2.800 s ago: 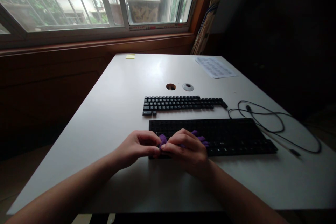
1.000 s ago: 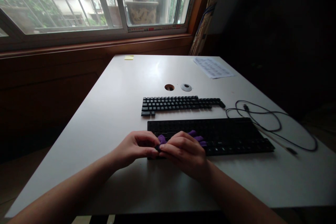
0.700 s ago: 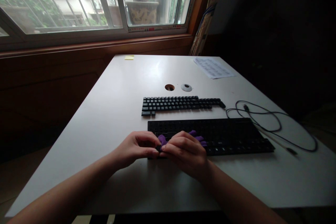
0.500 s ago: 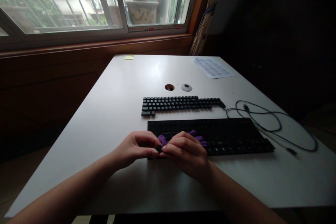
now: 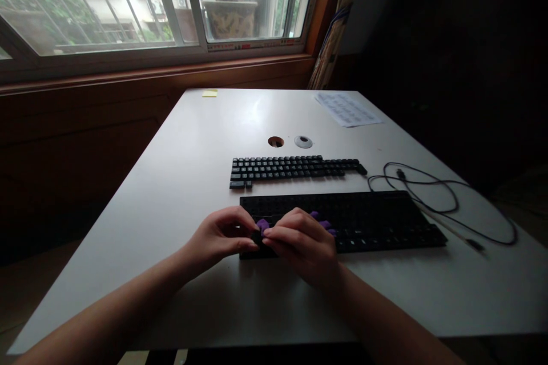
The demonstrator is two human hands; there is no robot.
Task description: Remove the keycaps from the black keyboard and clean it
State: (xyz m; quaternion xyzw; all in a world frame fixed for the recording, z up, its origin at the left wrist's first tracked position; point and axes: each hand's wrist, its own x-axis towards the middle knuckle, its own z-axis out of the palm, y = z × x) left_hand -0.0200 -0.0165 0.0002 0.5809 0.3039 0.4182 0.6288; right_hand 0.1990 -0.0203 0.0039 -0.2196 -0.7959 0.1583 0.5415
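Note:
Between thumb and forefinger, my left hand point(image 5: 229, 231) pinches a small black keycap point(image 5: 257, 236) over the near left corner of the keyboard base. My right hand point(image 5: 306, 242) is closed on a purple cloth point(image 5: 262, 224), whose end presses against the keycap; more purple shows behind the knuckles. Beneath both hands lies the black keyboard base point(image 5: 372, 211), with most keycaps off and some still on along its near edge. Behind it, loose black keycaps point(image 5: 278, 169) stand in rows like a keyboard layout.
A black cable point(image 5: 454, 205) lies looped at the right. Farther back are a round cable hole point(image 5: 276, 142), a grey ring cover point(image 5: 303, 141), a printed sheet point(image 5: 349, 109) and a yellow sticky note point(image 5: 209, 93). The white table point(image 5: 171, 154) reaches toward the window.
Both hands keep the same place, with a slight shift of the fingers around the keycap and the cloth. The rows of keycaps and the keyboard base stay put.

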